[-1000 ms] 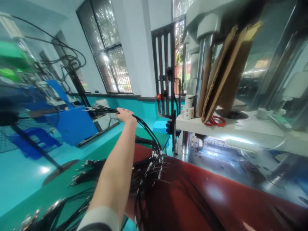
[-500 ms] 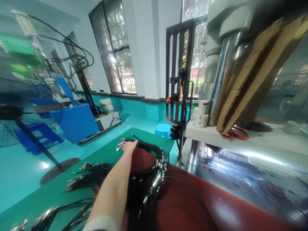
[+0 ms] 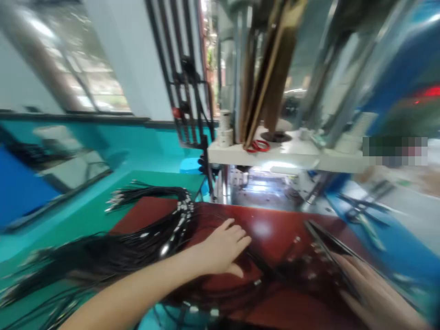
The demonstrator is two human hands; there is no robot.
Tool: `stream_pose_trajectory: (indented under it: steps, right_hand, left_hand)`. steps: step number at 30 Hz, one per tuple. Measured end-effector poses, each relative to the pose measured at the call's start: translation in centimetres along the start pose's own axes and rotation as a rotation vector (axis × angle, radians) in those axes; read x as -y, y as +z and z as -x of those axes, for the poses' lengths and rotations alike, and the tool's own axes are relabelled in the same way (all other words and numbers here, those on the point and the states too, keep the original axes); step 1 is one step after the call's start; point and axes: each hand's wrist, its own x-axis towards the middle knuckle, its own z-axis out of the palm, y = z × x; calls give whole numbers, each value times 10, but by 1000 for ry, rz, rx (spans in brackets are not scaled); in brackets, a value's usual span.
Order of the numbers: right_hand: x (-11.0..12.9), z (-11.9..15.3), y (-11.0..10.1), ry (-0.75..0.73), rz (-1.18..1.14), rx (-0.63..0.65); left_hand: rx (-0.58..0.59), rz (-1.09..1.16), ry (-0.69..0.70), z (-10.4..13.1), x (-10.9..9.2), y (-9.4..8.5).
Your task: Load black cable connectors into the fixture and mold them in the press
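Note:
My left hand [image 3: 225, 250] is open, with fingers spread above the red-brown tabletop [image 3: 261, 227] and nothing visible in them. Loose black cables [image 3: 240, 291] with small pale connectors run beneath and beside it. To its left, a thick bundle of black cables [image 3: 137, 238] curves across the table, white pieces dotted along it. At lower right, my right hand [image 3: 374, 284] is smeared by motion, its fingers and thumb about a dark, long bar-like thing [image 3: 338, 263] that slants over the tabletop. The exact kind of that thing is too blurred to tell. Several connector ends lie by its left side.
A press machine [image 3: 285, 156] with metal columns stands behind the table, cardboard [image 3: 263, 73] leaning on it and red rings [image 3: 257, 145] at its base. Pliers-like tools [image 3: 364, 208] lie on a blue surface [image 3: 402, 250] at right. A green table [image 3: 82, 220] extends left.
The view has turned right. My left hand has left the cable ends on the far green table and moved over the red-brown tabletop. My right hand and the dark bar-like thing have come into view.

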Motion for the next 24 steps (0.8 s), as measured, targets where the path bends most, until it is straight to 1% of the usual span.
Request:
stream_pose_trajectory:
  steps: [2, 4, 6, 9, 11, 14, 18, 21, 24]
  right_hand:
    - [-6, 22, -13, 109, 23, 141]
    - [0, 34, -19, 191, -40, 259]
    - [12, 35, -22, 272, -97, 321]
    - [25, 22, -29, 365, -134, 381]
    - [25, 10, -36, 395, -125, 422]
    - [16, -12, -50, 426, -60, 450]
    - [-1, -52, -63, 441, 29, 398]
    - [-9, -91, -64, 406, 57, 326]
    - [-13, -136, -55, 349, 42, 259]
  left_hand:
    - [39, -68, -12, -7, -7, 13]
    - [60, -124, -12, -13, -9, 24]
    - [66, -158, 20, -16, -11, 33]
    - [53, -188, 65, -17, -15, 39]
    - [52, -189, 90, -17, -18, 39]
    - [56, -190, 101, -21, -24, 34]
    - [23, -203, 35, -32, -32, 24]
    - [-15, -205, -50, -39, -36, 17]
    - [-43, -201, -131, -44, -31, 13]
